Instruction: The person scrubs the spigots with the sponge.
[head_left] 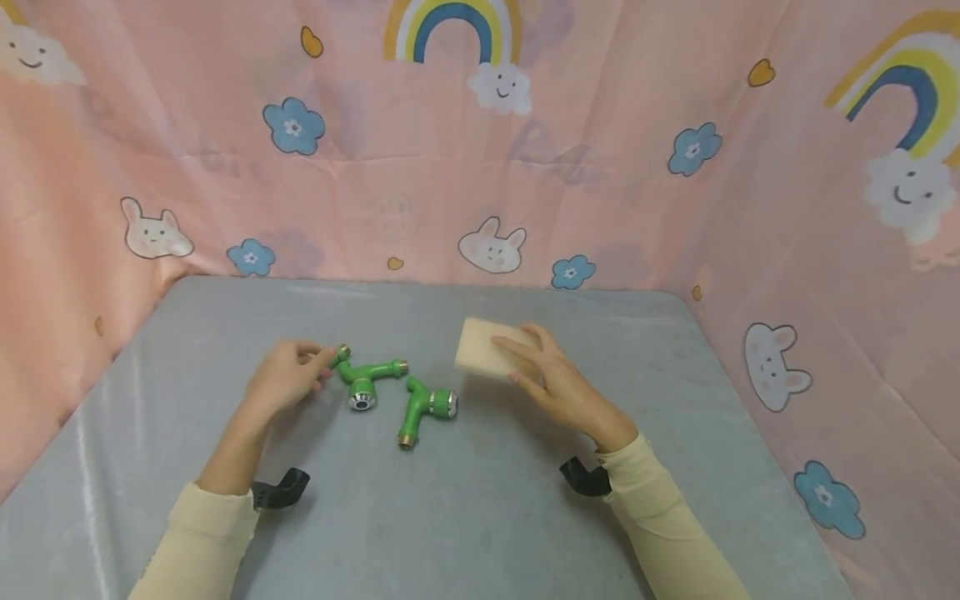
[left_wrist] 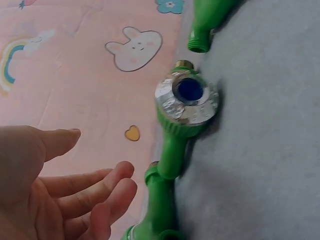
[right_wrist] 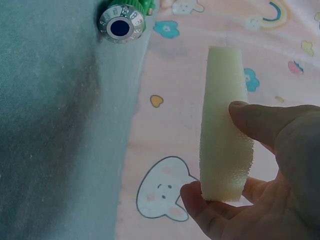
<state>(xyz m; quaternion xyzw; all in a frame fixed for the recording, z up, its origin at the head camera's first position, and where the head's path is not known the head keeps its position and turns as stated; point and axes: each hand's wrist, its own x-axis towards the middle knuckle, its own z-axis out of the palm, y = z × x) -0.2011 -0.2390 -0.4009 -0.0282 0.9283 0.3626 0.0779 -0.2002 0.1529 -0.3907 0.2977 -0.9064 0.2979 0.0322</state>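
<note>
My right hand [head_left: 551,379] holds a pale cream sponge block [head_left: 483,348], raised over the table; the right wrist view shows thumb and fingers pinching the sponge [right_wrist: 225,125], seen edge-on. My left hand [head_left: 288,375] is beside the green taps, thumb and fingers apart with nothing between them in the left wrist view. Nearest it, one tap [left_wrist: 157,210] is mostly hidden behind the hand in the head view. A second green tap [head_left: 362,382], with a silver-rimmed knob, lies close to that one. Right of it rests a third tap [head_left: 420,408], brass threaded end toward me.
A grey cloth-covered table [head_left: 480,517] carries everything. Pink patterned curtain [head_left: 420,183] with rainbows, rabbits and flowers closes off the back and both sides. Black curved pieces [head_left: 288,490] jut from both wrists.
</note>
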